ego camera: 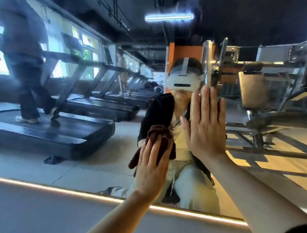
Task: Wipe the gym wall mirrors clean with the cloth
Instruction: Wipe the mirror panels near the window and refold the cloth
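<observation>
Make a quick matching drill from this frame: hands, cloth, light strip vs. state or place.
Things:
1. left hand
2. right hand
3. cloth
4. light strip

States or places:
A. dark red, bunched against the mirror
B. glowing along the mirror's bottom edge
C. flat on the glass, holding nothing
D. pressing the cloth to the glass

Pairs: 1-D, 2-C, 3-A, 4-B

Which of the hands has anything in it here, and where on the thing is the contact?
The left hand presses the dark red cloth flat against the mirror, fingers on its middle. The right hand holds nothing, palm flat on the glass.
</observation>
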Available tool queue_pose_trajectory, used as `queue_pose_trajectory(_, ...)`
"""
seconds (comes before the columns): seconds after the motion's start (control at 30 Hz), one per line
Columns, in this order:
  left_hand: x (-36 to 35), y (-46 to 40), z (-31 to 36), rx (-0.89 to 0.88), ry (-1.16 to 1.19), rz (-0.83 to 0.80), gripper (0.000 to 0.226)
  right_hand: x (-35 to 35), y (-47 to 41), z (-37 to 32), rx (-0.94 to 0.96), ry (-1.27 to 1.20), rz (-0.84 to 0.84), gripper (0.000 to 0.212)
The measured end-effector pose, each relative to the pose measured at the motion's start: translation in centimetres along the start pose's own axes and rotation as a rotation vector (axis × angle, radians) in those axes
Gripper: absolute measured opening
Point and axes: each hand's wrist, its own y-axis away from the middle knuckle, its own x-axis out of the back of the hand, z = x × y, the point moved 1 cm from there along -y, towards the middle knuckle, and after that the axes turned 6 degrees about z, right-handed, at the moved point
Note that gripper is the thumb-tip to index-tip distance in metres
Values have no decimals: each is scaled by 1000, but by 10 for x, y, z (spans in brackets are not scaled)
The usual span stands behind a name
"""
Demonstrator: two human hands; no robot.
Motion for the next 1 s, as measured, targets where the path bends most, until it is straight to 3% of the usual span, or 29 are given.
queue_pose_trajectory(0.07, 1, 24, 1, -17, -8, -66, 83, 0, 22, 0, 32, -8, -30, 67)
queue_pose_trajectory(0.13, 4, 7, -3, -52, 21, -60, 65, 0, 45, -1, 64, -7, -72, 67)
queue_pose_trajectory(0.23, 12, -79, -1, -44, 62, 61, 43, -3, 66, -4, 39, -18, -65, 65)
queue_pose_trajectory(0.37, 13, -160, 11, 39, 70, 198, 42, -7, 73, -6, 36, -3, -14, 64)
queue_pose_trajectory(0.57, -15, -17, 23, -52, 63, 71, 48, -7, 109, -13, 43, -12, -53, 65)
queue_pose_trajectory(0.7, -16, 78, 29, 116, 7, -12, 67, -6, 139, -15, 97, 5, -147, 86)
queue_pose_trajectory(0.83, -13, 97, 26, 95, -2, -104, 87, -1, 175, -30, 64, -30, -246, 85)
queue_pose_trajectory(0.93, 0, 86, 0, -2, 4, -93, 66, 0, 190, -43, 135, -87, -234, 76)
queue_pose_trajectory(1.0, 8, 70, -26, 44, -17, -43, 63, -1, 180, -50, 275, -186, -187, 74)
